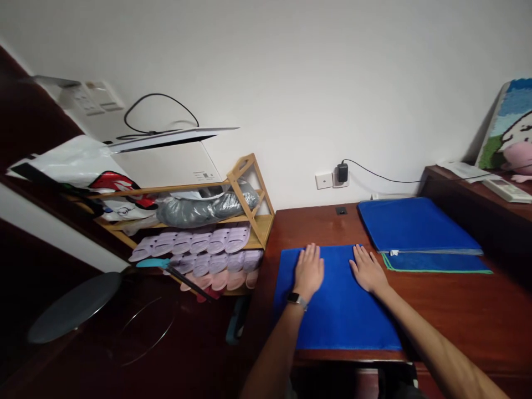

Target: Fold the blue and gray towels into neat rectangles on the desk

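A blue cloth [341,310] lies flat and square near the front edge of the brown desk. My left hand [309,270], with a watch on its wrist, rests palm down on the cloth's upper left part. Toward its upper right edge, my right hand [368,270] lies flat on the same cloth. Both hands hold nothing. To the right, at the back of the desk, sits a stack of folded blue cloths [419,224]; a lower piece [436,262] has a green edge.
A wooden rack [261,221] with purple and pink slippers and bags stands left of the desk [453,310]. A black charger [342,172] is plugged into the wall, its cable running right to a raised shelf with a picture [509,127]. A grey round seat [77,307] is at lower left.
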The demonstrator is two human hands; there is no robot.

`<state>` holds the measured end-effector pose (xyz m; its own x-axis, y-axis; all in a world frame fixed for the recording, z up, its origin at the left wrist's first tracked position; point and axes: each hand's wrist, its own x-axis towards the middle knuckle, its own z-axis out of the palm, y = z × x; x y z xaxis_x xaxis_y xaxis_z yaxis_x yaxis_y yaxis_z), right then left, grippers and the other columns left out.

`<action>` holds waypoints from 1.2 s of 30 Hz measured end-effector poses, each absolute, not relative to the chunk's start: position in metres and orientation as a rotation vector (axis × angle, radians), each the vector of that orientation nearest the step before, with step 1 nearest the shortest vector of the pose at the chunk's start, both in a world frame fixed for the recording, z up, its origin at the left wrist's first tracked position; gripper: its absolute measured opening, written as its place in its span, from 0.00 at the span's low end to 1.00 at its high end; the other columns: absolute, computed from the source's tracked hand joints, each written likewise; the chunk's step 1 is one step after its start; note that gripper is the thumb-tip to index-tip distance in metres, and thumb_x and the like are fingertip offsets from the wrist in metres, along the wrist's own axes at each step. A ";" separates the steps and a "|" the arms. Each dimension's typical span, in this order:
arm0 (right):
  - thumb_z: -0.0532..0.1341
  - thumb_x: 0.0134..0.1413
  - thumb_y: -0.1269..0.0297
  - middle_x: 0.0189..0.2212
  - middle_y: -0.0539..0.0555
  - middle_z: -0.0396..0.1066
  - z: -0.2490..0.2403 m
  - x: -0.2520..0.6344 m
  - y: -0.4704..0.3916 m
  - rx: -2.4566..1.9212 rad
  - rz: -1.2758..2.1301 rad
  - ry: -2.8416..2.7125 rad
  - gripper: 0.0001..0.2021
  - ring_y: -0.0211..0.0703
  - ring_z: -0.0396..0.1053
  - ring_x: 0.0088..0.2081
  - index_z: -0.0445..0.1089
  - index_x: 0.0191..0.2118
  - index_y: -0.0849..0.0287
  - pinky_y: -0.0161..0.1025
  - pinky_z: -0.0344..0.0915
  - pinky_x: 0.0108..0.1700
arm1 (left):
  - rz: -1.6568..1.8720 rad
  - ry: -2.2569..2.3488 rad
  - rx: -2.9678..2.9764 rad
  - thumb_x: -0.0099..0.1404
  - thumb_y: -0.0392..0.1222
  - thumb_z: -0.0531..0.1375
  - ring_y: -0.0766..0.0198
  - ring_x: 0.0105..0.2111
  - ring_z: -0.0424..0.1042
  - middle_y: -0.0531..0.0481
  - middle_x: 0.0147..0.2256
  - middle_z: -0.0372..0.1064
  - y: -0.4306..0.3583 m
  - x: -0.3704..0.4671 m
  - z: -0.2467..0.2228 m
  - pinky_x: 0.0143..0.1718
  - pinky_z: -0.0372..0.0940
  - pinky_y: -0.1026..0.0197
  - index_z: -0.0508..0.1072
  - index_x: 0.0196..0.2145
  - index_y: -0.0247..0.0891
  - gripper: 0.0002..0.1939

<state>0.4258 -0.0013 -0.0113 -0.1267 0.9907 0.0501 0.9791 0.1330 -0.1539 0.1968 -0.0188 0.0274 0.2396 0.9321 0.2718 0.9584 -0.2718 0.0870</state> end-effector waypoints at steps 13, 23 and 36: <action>0.37 0.71 0.53 0.75 0.61 0.46 -0.013 0.429 -0.003 -1.958 0.137 -2.237 0.35 0.49 0.41 0.76 0.47 0.76 0.69 0.52 0.39 0.75 | -0.243 -2.046 -2.362 0.78 0.58 0.45 0.50 0.73 0.49 0.41 0.73 0.50 -0.054 0.145 0.018 0.72 0.49 0.42 0.52 0.74 0.39 0.35; 0.37 0.70 0.54 0.74 0.66 0.50 -0.026 0.429 -0.043 -1.924 -0.086 -2.249 0.36 0.54 0.46 0.75 0.50 0.74 0.74 0.55 0.42 0.74 | -0.381 -2.117 -2.302 0.78 0.59 0.44 0.53 0.74 0.47 0.39 0.73 0.49 -0.072 0.138 0.021 0.74 0.45 0.46 0.55 0.73 0.32 0.36; 0.38 0.71 0.53 0.74 0.62 0.47 -0.015 0.414 -0.073 -1.999 0.072 -2.189 0.36 0.52 0.45 0.75 0.48 0.75 0.73 0.54 0.41 0.75 | -0.398 -1.823 -2.466 0.81 0.48 0.43 0.54 0.73 0.48 0.39 0.73 0.50 -0.085 0.198 0.038 0.74 0.47 0.45 0.56 0.72 0.32 0.29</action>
